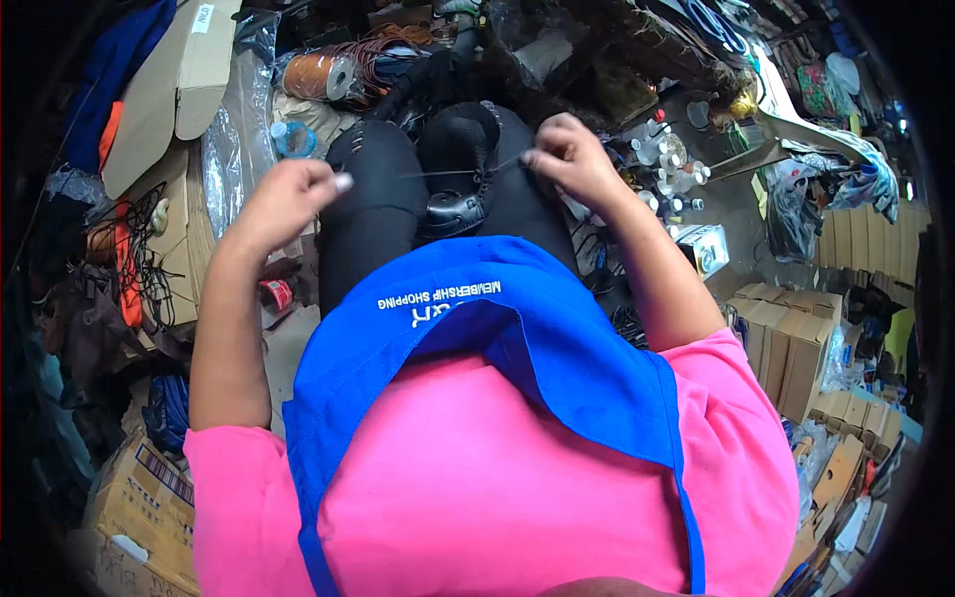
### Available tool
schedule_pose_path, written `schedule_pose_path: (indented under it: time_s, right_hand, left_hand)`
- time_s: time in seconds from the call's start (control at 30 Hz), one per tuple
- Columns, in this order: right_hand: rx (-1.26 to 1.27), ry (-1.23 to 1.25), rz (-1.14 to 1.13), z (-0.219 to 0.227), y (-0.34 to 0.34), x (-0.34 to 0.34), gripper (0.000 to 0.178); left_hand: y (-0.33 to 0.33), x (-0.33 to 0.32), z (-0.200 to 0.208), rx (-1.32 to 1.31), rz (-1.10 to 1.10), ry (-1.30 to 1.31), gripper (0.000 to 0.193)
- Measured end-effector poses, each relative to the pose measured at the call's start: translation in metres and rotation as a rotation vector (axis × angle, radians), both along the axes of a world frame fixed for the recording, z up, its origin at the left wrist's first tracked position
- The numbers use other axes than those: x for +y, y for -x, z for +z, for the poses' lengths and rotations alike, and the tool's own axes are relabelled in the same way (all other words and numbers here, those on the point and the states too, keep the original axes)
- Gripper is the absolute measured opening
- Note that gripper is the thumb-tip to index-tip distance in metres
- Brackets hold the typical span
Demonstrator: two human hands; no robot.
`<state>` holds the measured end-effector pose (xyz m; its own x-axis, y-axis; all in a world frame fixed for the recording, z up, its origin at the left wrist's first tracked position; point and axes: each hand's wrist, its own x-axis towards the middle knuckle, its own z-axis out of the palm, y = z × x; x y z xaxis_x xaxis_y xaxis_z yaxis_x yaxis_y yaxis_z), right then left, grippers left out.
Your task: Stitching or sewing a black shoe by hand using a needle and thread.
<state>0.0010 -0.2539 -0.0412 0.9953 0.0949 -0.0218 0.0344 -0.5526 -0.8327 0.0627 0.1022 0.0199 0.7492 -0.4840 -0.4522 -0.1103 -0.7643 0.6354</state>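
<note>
A black shoe (460,164) rests on my lap between my knees, over black trousers. A thin dark thread (438,174) stretches taut between my two hands across the shoe. My left hand (288,194) is closed, pinching the thread's left end, pulled out to the left of the shoe. My right hand (567,154) pinches the thread's other end just right of the shoe's upper edge. A blue apron (497,338) over a pink shirt fills the lower middle.
Cardboard sheets (169,80) and plastic wrap lie at the left. A spool of orange cord (318,75) sits ahead. Small bottles (667,169) stand at the right on the floor, and several brown boxes (796,348) are stacked at the right.
</note>
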Motion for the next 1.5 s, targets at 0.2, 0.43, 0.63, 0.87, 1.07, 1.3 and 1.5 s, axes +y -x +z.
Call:
schedule_pose_path:
  time_s: [0.2, 0.43, 0.63, 0.87, 1.07, 1.3, 1.5]
  right_hand:
    - [0.185, -1.323, -0.515, 0.002, -0.018, 0.028, 0.034]
    - [0.470, -1.526, -0.118, 0.005, 0.015, 0.017, 0.046]
    - [0.485, -1.433, -0.250, -0.012, 0.036, -0.015, 0.047]
    - [0.399, -1.379, -0.283, -0.012, 0.046, -0.029, 0.046]
    - [0.668, -0.452, -0.235, -0.039, 0.069, -0.105, 0.047]
    - [0.317, -0.224, 0.012, 0.043, -0.002, -0.049, 0.070]
    - [0.205, 0.191, 0.473, 0.059, -0.062, 0.022, 0.064]
  left_hand:
    - [0.006, -0.053, -0.010, 0.418, 0.540, 1.296, 0.036]
    - [0.006, -0.052, -0.028, 0.725, 0.761, 1.647, 0.040]
    - [0.013, -0.043, -0.026, 0.671, 0.794, 1.546, 0.038]
    - [0.022, -0.024, -0.036, 0.696, 0.837, 1.453, 0.039]
    - [0.004, 0.043, -0.038, 0.077, 0.654, 0.662, 0.038]
    - [0.069, -0.046, 0.001, -0.708, -0.052, 0.213, 0.028]
    - [0.079, -0.099, -0.007, -0.724, -0.373, -0.090, 0.049]
